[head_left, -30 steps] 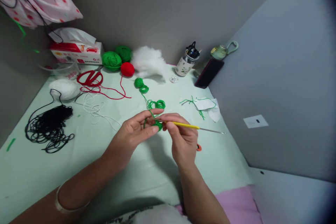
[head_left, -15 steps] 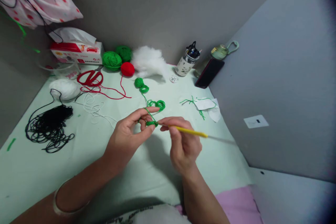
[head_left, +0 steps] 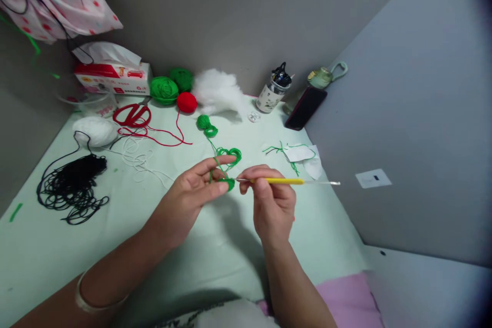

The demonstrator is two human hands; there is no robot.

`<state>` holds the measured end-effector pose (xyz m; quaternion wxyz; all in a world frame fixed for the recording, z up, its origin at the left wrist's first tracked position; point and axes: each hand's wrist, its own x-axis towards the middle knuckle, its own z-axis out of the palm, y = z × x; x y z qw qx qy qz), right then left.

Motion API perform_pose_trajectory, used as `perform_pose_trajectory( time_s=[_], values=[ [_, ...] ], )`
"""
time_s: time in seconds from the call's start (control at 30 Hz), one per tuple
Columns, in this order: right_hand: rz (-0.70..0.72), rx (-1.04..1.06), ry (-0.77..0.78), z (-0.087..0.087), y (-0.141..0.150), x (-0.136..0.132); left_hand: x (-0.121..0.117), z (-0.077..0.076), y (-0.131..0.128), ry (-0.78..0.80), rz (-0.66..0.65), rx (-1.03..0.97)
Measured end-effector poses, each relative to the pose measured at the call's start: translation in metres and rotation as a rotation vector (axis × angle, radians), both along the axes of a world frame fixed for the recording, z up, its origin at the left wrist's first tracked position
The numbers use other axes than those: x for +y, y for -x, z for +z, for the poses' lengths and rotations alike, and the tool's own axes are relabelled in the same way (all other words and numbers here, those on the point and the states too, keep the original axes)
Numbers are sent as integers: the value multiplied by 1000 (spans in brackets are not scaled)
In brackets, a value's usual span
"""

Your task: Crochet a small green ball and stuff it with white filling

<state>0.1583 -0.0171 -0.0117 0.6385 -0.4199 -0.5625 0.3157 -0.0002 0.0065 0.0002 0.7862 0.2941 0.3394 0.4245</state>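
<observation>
Between thumb and fingers, my left hand [head_left: 192, 192] pinches a small green crochet piece [head_left: 229, 183]. Green yarn runs over its raised index finger. My right hand [head_left: 272, 202] grips a crochet hook [head_left: 284, 181] with a yellow handle and metal ends, held almost level. The hook's left tip meets the green piece; whether it is inside a stitch I cannot tell. Just beyond the fingers lies a loose green yarn coil [head_left: 234, 155], with a strand leading back to a small green yarn ball [head_left: 203, 122].
Black yarn [head_left: 77, 179], a white yarn ball [head_left: 95, 131] and red scissors [head_left: 132, 115] lie on the left. At the back are a tissue box [head_left: 115, 78], a red yarn ball [head_left: 186, 103], white stuffing [head_left: 219, 89], a pen cup [head_left: 269, 95] and a phone [head_left: 306, 107].
The hook has turned from slanting down rightward to nearly level. My right hand has shifted slightly right, and more of the green piece shows past my left thumb.
</observation>
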Motion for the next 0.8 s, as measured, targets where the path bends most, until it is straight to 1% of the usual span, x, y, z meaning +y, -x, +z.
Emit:
perform_pose_trajectory(
  time_s=[0.1,0.2,0.3,0.33,0.37,0.4,0.47,0.53,0.6,0.63,0.7,0.8],
  values=[
    [-24,-111,-30,-2,2,0,-4,1,-2,-72,-24,47],
    [-56,-197,-83,-4,4,-3,-6,1,-5,-76,23,85],
    [-99,-460,-195,-5,3,-7,-5,-1,-6,-13,59,44],
    [-108,-537,-243,-6,3,-7,-4,-2,-6,29,41,5],
    [-114,-566,-278,-6,2,-7,-2,-2,-5,78,7,-39],
    [-119,-536,-288,-5,1,-7,-1,-3,-4,123,-30,-82],
    [-113,-332,-212,-4,-2,-4,2,-4,-1,170,-74,-143],
    [-84,-76,-64,-3,-4,0,4,-5,1,147,-48,-151],
    [-18,98,62,-2,-3,3,3,-4,1,83,-15,-115],
    [15,133,97,-2,-2,4,2,-4,1,45,-19,-91],
    [43,111,114,-3,1,4,-1,-3,-2,-31,-38,-39],
    [22,48,109,-4,3,3,-4,-2,-4,-88,-46,34]
  ],
)
